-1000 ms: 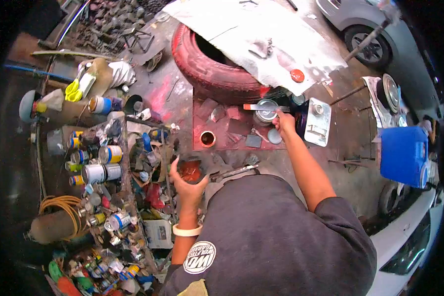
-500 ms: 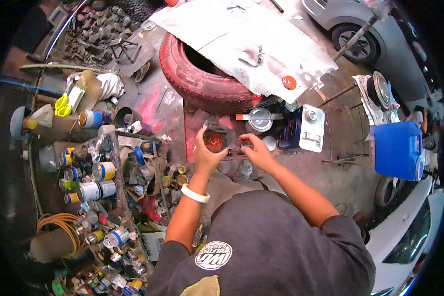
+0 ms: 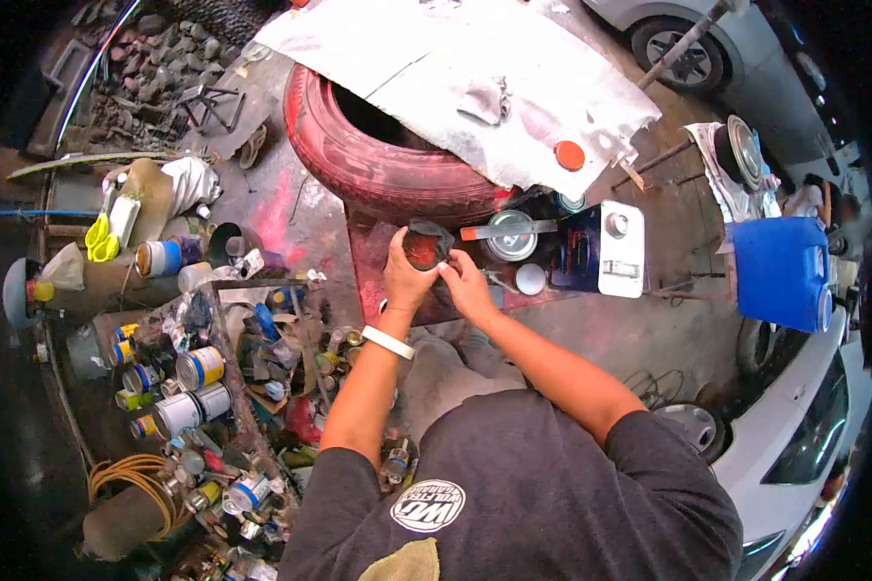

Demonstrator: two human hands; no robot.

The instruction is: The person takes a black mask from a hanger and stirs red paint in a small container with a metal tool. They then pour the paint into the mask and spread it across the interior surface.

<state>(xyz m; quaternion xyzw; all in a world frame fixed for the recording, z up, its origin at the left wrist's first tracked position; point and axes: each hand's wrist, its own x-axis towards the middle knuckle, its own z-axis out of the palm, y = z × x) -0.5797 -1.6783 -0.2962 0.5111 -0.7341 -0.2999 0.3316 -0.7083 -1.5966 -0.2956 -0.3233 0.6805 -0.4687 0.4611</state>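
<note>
My left hand (image 3: 407, 279) is wrapped round a small dark cup (image 3: 422, 250) with red, paint-like liquid inside. A dark, flexible sheet (image 3: 443, 238) stands up along the cup's right and far edge. At that same side my right hand (image 3: 467, 289) pinches the sheet near the rim, thumb and fingers together. Just right of the hands, a lidded tin can (image 3: 511, 242) has a flat stick with an orange end (image 3: 536, 229) lying across it. A white round lid or cup (image 3: 530, 279) sits beside the can.
A red-stained tire (image 3: 378, 184) lies beyond, partly covered by a white sheet (image 3: 513, 87) bearing an orange-red lid (image 3: 570, 155). A rectangular metal can (image 3: 622, 254) and blue jerrycan (image 3: 775, 276) stand to the right. Paint tins (image 3: 200, 369) crowd the left. Cars are parked at right.
My right hand has moved left from beside the cup and taken hold of the sheet at its rim. The sheet is now gathered closer to the cup. The whole view has shifted slightly.
</note>
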